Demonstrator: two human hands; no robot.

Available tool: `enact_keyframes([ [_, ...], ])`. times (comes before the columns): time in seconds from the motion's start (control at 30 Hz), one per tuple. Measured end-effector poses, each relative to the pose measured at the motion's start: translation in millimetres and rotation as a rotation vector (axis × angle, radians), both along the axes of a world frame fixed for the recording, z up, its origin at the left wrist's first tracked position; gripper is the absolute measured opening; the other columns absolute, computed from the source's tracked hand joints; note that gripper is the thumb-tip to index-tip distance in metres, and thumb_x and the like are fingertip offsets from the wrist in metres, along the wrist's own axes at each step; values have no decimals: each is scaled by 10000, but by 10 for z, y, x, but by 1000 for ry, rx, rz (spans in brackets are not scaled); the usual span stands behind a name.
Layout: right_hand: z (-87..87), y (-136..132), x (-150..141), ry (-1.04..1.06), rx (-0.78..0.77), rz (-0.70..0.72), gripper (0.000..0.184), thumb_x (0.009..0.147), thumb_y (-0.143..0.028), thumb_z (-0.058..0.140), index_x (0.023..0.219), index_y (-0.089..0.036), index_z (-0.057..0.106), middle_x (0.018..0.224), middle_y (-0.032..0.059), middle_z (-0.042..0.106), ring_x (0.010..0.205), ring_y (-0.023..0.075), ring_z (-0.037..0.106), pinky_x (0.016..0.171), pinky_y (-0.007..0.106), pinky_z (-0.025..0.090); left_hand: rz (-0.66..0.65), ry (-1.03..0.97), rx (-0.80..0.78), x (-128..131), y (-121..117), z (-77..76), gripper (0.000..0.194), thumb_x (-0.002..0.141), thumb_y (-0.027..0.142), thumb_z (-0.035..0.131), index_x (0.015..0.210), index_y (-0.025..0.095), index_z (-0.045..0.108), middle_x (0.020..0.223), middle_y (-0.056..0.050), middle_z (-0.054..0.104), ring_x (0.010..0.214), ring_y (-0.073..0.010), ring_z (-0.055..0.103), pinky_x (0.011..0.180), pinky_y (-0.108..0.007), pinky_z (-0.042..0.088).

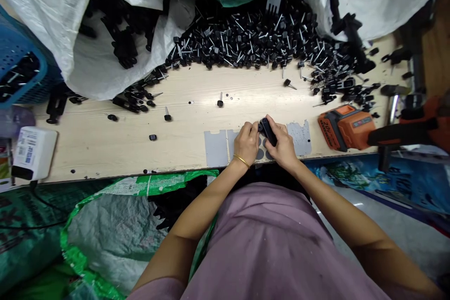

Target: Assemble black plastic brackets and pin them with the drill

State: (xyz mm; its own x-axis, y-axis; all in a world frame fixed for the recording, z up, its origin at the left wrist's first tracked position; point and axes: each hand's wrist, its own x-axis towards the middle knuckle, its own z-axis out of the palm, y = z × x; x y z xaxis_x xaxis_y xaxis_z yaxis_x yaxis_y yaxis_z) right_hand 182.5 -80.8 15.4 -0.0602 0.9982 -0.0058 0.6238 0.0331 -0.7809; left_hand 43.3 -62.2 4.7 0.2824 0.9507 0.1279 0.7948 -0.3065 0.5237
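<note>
Near the front edge of the table, my right hand (284, 147) grips an oblong black plastic part (269, 132) between thumb and fingers. My left hand (246, 143), with a gold bangle at the wrist, is closed by pinching at a small round black piece (260, 127) that touches or adjoins the upper end of that part. Below both hands lie grey patches with round dark spots (260, 153). A grey rectangular patch (215, 149) is left of them, and a worn grey patch (299, 138) is on the right.
A big heap of black-headed screws (239, 42) spreads along the back. White sacks (119, 68) of black parts flank it. A power tool with an orange battery (346, 126) lies right. At left are a blue basket (42, 72) and a white box (35, 152); a green-rimmed sack (105, 225) hangs below.
</note>
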Motion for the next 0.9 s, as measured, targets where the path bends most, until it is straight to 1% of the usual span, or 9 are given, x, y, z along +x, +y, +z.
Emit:
enact_keyframes([
  [0.13,1,0,4,26,-13,2,732,726,-117,504,1422,-259,327,1167,69,587,1075,244,508,937,418,453,-14,21,-16,12,-7,15,314,929,210,359,1191,126,509,932,-90,541,826,-173,541,735,-276,468],
  [0.3,8,1,13,92,-67,-18,721,713,-129,517,1407,-243,361,1204,77,568,1086,237,510,965,410,435,145,-23,-35,162,-112,12,313,930,217,352,1190,138,509,917,-79,536,796,-170,534,720,-280,467],
  [0.37,11,-1,13,95,-73,-16,721,711,-134,522,1407,-237,364,1194,81,570,1079,238,513,961,407,437,156,-68,-58,166,-112,14,305,919,213,375,1174,138,526,903,-70,526,771,-162,530,709,-273,469],
  [0.47,13,-2,15,78,-67,-11,726,711,-142,524,1411,-243,355,1163,81,580,1064,244,519,939,417,449,38,-122,-75,54,-7,20,295,901,220,420,1160,153,545,890,-53,508,775,-154,527,706,-256,470],
  [0.57,1,15,24,58,-43,-19,734,712,-145,520,1416,-245,338,1153,82,580,1069,252,512,926,429,457,-103,-107,-79,-76,184,17,292,894,219,433,1159,171,548,883,-41,497,793,-152,521,707,-250,469],
  [0.67,-22,58,37,31,-12,-66,745,708,-143,518,1422,-228,325,1144,94,578,1074,260,505,906,426,472,-199,-72,-62,-50,322,-11,296,888,201,437,1161,166,547,886,-40,489,802,-156,513,711,-254,468],
  [0.73,-35,90,43,12,1,-89,736,720,-153,516,1425,-225,319,1133,100,581,1071,264,505,887,418,483,-139,-74,-27,62,321,-39,305,892,188,422,1169,152,543,884,-45,482,798,-157,507,713,-257,467],
  [0.83,-37,125,49,3,5,-95,714,743,-171,509,1428,-221,315,1107,98,592,1055,265,509,872,411,488,73,-106,18,247,217,-82,310,906,178,389,1171,133,543,869,-49,469,778,-155,499,709,-261,465],
  [0.9,-25,142,64,8,-3,-84,720,735,-158,504,1428,-214,318,1094,93,601,1034,260,514,869,407,486,141,-126,35,294,163,-101,306,913,187,386,1168,132,546,860,-47,463,769,-153,496,706,-263,465],
])
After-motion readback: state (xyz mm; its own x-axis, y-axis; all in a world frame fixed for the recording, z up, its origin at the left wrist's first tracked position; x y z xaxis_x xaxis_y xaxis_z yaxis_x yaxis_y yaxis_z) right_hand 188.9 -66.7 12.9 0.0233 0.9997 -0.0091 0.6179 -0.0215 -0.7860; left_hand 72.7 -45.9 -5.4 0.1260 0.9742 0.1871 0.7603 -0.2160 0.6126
